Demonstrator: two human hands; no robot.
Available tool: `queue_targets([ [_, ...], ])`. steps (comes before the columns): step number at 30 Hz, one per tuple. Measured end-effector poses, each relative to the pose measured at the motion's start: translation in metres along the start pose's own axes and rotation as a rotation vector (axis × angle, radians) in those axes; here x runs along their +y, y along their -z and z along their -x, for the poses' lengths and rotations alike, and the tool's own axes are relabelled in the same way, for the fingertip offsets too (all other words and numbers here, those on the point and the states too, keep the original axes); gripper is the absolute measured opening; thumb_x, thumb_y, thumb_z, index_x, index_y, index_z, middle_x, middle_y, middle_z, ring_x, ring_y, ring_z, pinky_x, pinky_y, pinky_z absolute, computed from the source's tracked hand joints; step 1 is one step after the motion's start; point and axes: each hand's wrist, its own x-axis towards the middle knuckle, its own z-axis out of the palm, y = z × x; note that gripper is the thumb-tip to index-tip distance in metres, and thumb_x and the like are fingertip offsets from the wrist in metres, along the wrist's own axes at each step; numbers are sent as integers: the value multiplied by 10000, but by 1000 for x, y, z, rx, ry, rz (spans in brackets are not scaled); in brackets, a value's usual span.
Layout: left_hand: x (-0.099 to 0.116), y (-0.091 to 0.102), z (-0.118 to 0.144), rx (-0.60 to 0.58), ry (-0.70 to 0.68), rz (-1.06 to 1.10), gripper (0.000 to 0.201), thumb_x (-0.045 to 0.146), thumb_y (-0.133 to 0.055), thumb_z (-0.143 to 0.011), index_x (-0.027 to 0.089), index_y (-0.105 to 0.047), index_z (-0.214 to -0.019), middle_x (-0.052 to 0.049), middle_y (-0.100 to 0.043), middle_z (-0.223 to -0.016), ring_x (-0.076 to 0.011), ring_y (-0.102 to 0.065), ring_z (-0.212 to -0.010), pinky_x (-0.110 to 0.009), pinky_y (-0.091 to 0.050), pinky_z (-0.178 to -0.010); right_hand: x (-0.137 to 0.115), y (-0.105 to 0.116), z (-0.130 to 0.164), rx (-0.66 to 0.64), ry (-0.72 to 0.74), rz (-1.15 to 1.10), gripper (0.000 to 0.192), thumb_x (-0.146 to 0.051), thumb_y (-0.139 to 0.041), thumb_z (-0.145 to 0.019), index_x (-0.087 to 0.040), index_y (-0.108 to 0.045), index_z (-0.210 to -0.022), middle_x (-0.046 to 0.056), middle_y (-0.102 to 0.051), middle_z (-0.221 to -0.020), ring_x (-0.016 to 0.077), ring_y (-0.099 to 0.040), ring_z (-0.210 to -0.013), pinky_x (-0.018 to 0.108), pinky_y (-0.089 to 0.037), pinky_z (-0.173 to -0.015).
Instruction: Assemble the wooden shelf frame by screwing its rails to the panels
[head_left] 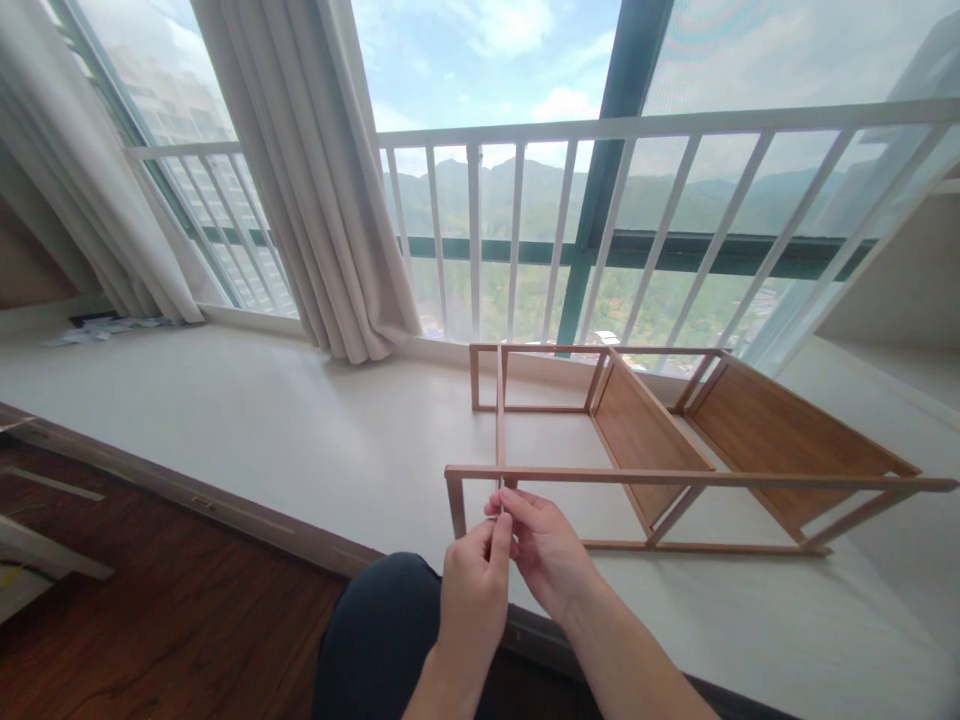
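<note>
A wooden shelf frame lies on its side on the pale window ledge, with two slanted boards fixed between thin rails. My left hand and my right hand meet just below the frame's near left corner. Their fingertips pinch together on a small part at the foot of a thin cross rail. The part itself is too small to make out.
Beige curtains hang at the left. A white railing runs behind the frame in front of the window. Dark wood floor lies below the ledge. My knee in dark trousers sits under my hands. Papers lie far left.
</note>
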Motion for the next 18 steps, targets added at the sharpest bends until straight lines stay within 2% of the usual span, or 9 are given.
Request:
queue_targets([
  [5, 5, 2, 2, 3, -29, -212, 476, 508, -412, -974, 194, -600, -669, -52, -657, -657, -169, -532, -603, -280, -268, -626, 2, 0, -1, 33, 1, 4, 389, -396, -948, -542, -108, -759, -723, 46, -697, -721, 82, -501, -590, 183, -261, -474],
  [11, 12, 6, 3, -17, -36, -391, 507, 469, -287, -1010, 212, -609, -716, -91, -715, -759, -220, -602, -695, -302, -245, -653, 4, -1, 2, 32, 12, 0, 398, -421, -944, -558, -121, -762, -746, 37, -698, -742, 100, -552, -642, 183, -361, -529],
  [18, 12, 7, 3, -40, -37, -564, 537, 439, -248, -1025, 203, -658, -772, -130, -744, -812, -243, -652, -736, -311, -220, -640, 11, 0, 1, 32, 19, -30, 396, -443, -925, -595, -126, -739, -741, 23, -679, -725, 103, -541, -607, 205, -358, -521],
])
